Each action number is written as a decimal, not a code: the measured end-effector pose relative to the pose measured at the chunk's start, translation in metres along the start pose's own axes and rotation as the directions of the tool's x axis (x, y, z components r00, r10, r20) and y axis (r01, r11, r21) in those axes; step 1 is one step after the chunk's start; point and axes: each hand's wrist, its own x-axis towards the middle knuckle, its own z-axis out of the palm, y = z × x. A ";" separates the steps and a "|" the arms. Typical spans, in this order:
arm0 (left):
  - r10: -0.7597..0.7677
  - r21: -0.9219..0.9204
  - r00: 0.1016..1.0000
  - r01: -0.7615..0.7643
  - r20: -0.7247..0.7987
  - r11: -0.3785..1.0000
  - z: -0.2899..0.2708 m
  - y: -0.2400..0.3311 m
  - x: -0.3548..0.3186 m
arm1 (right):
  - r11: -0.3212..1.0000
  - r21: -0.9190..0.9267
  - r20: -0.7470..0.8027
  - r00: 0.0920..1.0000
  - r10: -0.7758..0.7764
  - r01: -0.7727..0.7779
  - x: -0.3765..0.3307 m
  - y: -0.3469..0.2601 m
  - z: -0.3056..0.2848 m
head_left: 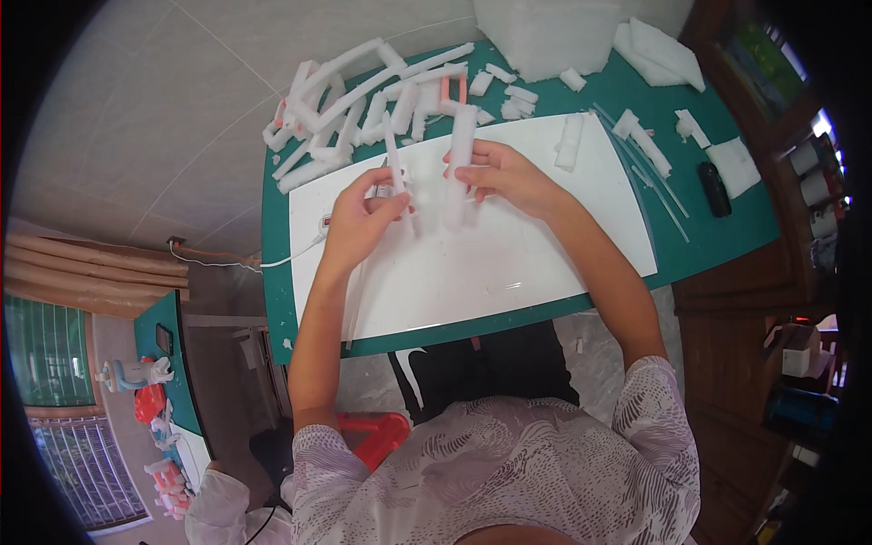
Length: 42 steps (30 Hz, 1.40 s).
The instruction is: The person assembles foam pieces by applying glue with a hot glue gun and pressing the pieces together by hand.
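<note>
From the head view I see my left hand (361,216) curled around a thin white foam strip (396,173), its fingers pinched closed on the lower part so the strip stands up and leans slightly away from me. My right hand (505,174) grips a thicker white foam bar (460,162), fingers wrapped shut around its middle, and the bar runs nearly upright in the picture just beside the strip, though I cannot tell whether the two pieces touch. Both hands hover above a white board (509,263) that lies flat on the green bench (708,245). Beyond the hands, at the far left of the bench, lies a heap of white foam offcuts (345,109), long sticks crossing one another, with a pink piece (452,89) among them. A large white foam block (545,36) sits at the far edge, with smaller crumbs and short chunks scattered near it. To my right, a short foam piece (570,141) rests on the board, and a black oblong object (714,189) lies on the bench next to a white foam square (734,165). A white cable (291,257) trails off the left edge of the bench.
</note>
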 end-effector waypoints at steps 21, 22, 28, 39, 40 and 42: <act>0.374 0.825 0.913 -0.334 0.163 0.457 0.059 -0.005 -0.029 | 0.612 -0.751 -0.382 0.919 -0.098 -0.247 -0.105 -0.008 -0.042; 0.377 0.814 0.911 -0.344 0.168 0.468 0.065 -0.003 -0.033 | 0.640 -0.744 -0.374 0.913 -0.165 -0.189 -0.108 -0.002 -0.059; 0.314 0.802 0.931 -0.327 0.184 0.499 0.117 -0.009 -0.028 | 0.652 -0.745 -0.387 0.887 -0.253 -0.139 -0.089 -0.022 -0.088; 0.324 0.798 0.944 -0.245 0.066 0.550 0.102 -0.031 -0.060 | 0.503 -0.855 -0.334 0.876 -0.349 -0.126 -0.012 -0.035 -0.119; 0.300 0.782 0.953 -0.223 0.048 0.583 0.101 -0.032 -0.066 | 0.473 -0.870 -0.340 0.866 -0.366 -0.141 -0.003 -0.033 -0.124; 0.361 0.764 0.932 -0.247 0.020 0.596 0.098 -0.034 -0.071 | 0.436 -0.885 -0.346 0.857 -0.381 -0.164 0.016 -0.031 -0.132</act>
